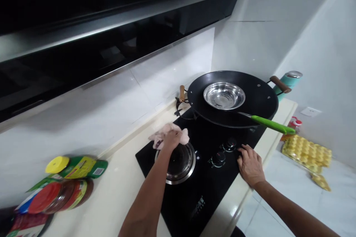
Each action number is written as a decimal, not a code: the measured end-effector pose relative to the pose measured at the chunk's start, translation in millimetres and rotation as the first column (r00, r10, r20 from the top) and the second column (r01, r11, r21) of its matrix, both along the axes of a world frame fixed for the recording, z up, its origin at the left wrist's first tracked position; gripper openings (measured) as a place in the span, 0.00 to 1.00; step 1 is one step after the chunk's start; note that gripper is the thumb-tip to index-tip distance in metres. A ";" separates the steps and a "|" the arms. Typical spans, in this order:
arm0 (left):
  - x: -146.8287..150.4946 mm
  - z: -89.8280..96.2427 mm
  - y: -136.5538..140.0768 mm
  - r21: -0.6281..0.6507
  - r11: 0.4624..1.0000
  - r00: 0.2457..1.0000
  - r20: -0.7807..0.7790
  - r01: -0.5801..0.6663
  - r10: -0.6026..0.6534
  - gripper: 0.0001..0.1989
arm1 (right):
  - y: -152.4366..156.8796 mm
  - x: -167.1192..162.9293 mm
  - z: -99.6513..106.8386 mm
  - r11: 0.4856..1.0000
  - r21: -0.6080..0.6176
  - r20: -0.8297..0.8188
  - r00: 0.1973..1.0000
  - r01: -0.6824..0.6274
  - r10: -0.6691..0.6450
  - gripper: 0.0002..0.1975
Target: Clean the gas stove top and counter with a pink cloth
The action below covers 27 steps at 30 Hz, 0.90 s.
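Observation:
My left hand (171, 140) is closed on a pale pink cloth (183, 136), pressing it to the black glass stove (194, 181) at the back of the left burner (180, 163). Part of the cloth hangs over the stove's rear edge. My right hand (250, 164) lies with fingers stretched out on the front edge of the stove, holding nothing. Just beyond its fingertips are two control knobs (219, 157). A large black wok (258, 105) sits over the right burner, with a shiny metal bowl (224, 96) and a green-handled utensil (274, 124) in it.
A green bottle with a yellow cap (80, 167) and a red-lidded jar (63, 196) lie at the left of the counter (116, 192). The black range hood (111, 18) hangs overhead. Yellow egg trays (306, 152) rest on the floor at right.

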<state>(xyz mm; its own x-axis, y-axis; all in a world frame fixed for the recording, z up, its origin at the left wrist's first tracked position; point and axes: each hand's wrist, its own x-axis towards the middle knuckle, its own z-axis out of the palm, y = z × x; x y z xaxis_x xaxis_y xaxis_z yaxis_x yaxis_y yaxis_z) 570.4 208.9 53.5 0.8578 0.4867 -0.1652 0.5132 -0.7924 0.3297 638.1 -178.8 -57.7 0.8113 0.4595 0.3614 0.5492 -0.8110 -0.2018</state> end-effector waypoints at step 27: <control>39.8 -29.5 -141.8 -0.052 0.999 0.989 0.148 0.001 0.007 0.39 | 8.8 -0.9 16.9 1.000 0.027 -0.047 0.999 0.015 -0.014 0.17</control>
